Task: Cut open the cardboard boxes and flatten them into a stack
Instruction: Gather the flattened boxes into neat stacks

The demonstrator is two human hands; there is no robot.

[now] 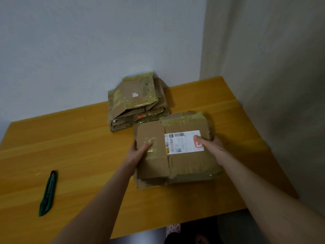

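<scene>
Head view. A flattened brown cardboard box (177,162) lies at the centre-right of a yellow-orange wooden table (79,147), held at its two sides by bare hands. The left hand (139,151) grips the box's left edge: the thumb presses on top, over a patch of clear glossy tape (152,152), and the other fingers curl under the edge, out of sight. The right hand (212,144) grips the right edge in the same way, with its thumb lying on a white rectangular shipping label (181,142) stuck to the upper face and the remaining fingers wrapped round the edge and hidden below. Several folded cardboard layers show beneath the near edge of the box. Whether its underside touches the table cannot be told.

Just behind the box, at the far edge of the table and leaning against a pale white wall (70,41), stands a stack of flattened brown cardboard boxes (137,103), their flaps uneven and streaked with yellowish tape. The box's far-left corner lies just beside the foot of this stack.

A green utility knife (47,192) rests on the table well to the left of both hands, untouched.
</scene>
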